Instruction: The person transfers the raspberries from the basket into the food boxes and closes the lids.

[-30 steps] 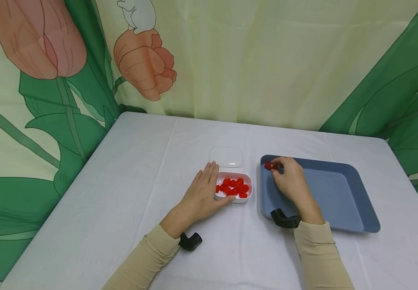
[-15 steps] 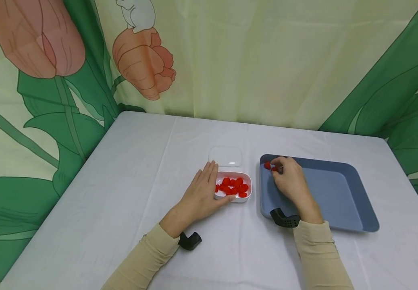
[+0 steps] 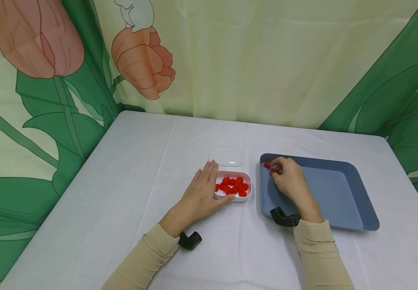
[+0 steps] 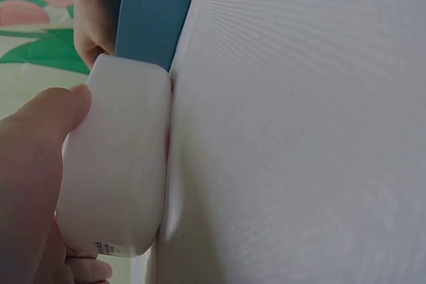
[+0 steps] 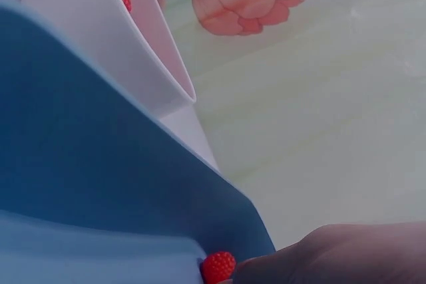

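Observation:
In the head view my left hand (image 3: 202, 192) rests against the left side of a small white box (image 3: 249, 192), with straight fingers along it and the thumb at its near rim. Several red raspberries (image 3: 238, 181) lie inside. The left wrist view shows the thumb on the rim of the white box (image 4: 123, 157). My right hand (image 3: 291, 179) reaches into the far left corner of a blue-grey tray (image 3: 325, 193) and pinches a raspberry (image 3: 273, 171) at the thumb tip. Another raspberry (image 3: 267, 164) lies beside the fingertips. In the right wrist view a raspberry (image 5: 219, 267) touches a fingertip.
A clear plastic lid (image 3: 225, 156) lies on the white tablecloth (image 3: 121, 181) behind the box. A printed curtain (image 3: 252, 60) hangs behind the table. The tray stands to the right of the box, a narrow gap apart. Each wrist wears a black camera mount (image 3: 285, 218).
The raspberry at my right fingertips has shifted slightly toward me, away from the one in the corner. The right fingers have moved a little; the left hand stays against the box.

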The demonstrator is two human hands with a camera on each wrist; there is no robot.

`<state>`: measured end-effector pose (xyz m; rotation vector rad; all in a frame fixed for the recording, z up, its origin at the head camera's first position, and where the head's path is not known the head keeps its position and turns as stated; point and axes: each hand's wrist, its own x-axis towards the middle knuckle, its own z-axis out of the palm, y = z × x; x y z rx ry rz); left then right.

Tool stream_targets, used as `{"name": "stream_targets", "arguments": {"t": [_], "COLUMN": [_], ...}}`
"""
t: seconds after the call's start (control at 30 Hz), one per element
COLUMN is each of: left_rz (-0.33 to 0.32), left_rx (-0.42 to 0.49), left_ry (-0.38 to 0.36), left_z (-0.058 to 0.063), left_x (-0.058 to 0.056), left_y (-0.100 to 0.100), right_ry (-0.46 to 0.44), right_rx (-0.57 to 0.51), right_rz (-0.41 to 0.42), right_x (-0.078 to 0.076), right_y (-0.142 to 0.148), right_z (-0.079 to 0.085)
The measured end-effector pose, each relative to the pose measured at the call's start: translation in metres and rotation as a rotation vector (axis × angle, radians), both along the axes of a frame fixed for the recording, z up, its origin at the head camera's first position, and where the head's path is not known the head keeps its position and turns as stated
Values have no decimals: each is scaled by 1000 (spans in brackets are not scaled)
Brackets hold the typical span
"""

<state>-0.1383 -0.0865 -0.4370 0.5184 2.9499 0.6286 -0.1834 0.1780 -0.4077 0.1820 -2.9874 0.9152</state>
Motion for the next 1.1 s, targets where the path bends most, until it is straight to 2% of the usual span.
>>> {"name": "stream_targets", "arguments": {"t": [0.27,1.1], "left_rz": [-4,1], "left_rx": [5,2], "left_ry": [1,-5], "left_z": [1,0], "left_x": [-1,1], "left_y": [1,-1], "right_ry": [-27,-53], "right_rx": [-7,-44], "right_rz": [-17,14], "right_x": [1,3], "right_y": [-1,-4], "right_z": [3,0]}}
